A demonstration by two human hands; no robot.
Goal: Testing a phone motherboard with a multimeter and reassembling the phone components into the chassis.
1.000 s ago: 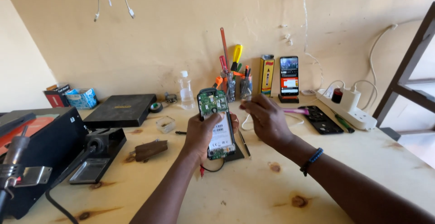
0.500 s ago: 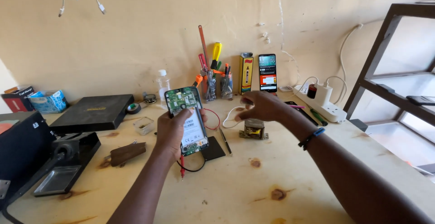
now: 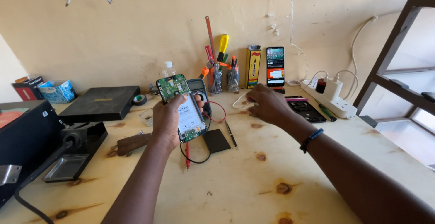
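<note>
Left hand (image 3: 170, 120) grips opened phone (image 3: 182, 107); right hand (image 3: 267, 105) reaches over table (image 3: 235, 187).

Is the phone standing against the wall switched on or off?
On. The upright phone by the wall shows a lit, colourful screen, beside the yellow box.

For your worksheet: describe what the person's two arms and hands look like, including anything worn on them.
Both forearms are bare, with no sleeves in view and no gloves. The left hand shows no ring, watch or band. The right hand is also bare, but its wrist carries a dark beaded bracelet with a blue section. No markings or cables on either arm.
</note>
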